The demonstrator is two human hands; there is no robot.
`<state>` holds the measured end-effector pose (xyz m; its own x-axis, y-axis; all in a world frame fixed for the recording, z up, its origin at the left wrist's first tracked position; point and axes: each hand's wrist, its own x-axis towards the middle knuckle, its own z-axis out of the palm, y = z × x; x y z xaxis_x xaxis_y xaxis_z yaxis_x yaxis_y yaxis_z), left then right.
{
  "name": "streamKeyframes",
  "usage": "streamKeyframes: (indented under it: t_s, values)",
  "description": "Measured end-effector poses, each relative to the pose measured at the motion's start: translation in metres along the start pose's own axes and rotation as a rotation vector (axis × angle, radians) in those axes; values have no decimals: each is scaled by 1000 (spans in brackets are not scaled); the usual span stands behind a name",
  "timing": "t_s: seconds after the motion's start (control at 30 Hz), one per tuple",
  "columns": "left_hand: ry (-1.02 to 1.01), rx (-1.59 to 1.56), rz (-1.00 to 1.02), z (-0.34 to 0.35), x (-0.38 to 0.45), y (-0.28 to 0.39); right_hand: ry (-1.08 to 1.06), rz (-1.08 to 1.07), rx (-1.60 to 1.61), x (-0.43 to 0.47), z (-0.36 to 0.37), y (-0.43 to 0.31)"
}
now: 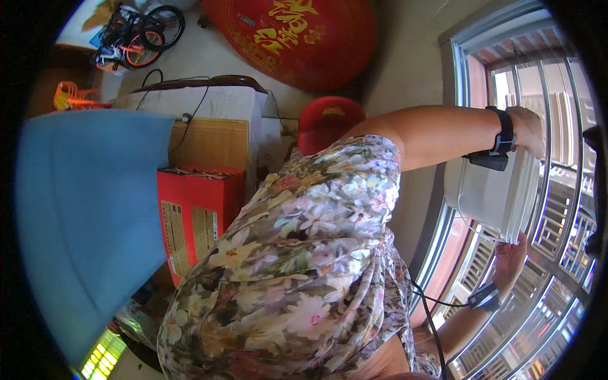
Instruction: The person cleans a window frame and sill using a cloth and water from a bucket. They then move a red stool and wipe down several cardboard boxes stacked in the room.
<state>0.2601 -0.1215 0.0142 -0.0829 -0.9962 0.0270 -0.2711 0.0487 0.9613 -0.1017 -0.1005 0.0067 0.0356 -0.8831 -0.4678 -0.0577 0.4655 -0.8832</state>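
Note:
A white plastic bucket (494, 190) with a thin wire bail is tilted sideways in the picture, its ridged rim towards the window's metal bars. My left hand (526, 130), at the upper right, grips the bucket by its rim. A black strap with a small box sits on that wrist. Lower down, my right hand (512, 251) holds the opposite side of the rim, its fingers partly hidden. A strapped device and a black cable are on the right wrist. The inside of the bucket is out of sight.
Metal window bars (546, 209) stand close to both hands. Behind lie a red stool (330, 121), a red round tabletop (304, 42) with gold writing, a red cardboard box (199, 213), a blue panel (95, 204) and a bicycle (142, 40). The black cable (430, 318) hangs by the right arm.

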Motion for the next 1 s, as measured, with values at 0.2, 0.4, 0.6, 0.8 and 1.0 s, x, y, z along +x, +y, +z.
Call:
streamKeyframes:
  t_s: [0.2, 0.4, 0.6, 0.8, 1.0]
  values:
    - [142, -53, -18, -3, -20, -8, -25, -105, 35, 4, 4, -6]
    - [285, -143, -33, -25, -52, -6, -54, -183, -45, -11, 29, -34]
    - [313, -196, 22, -48, -57, -7, 20, -185, -69, -26, 64, -38]
    - [341, 1, -133, -71, -73, -43, -150, 38, 17, 7, 105, -11]
    - [475, 119, -377, -108, -95, -99, -629, 135, -54, 75, 177, 29]
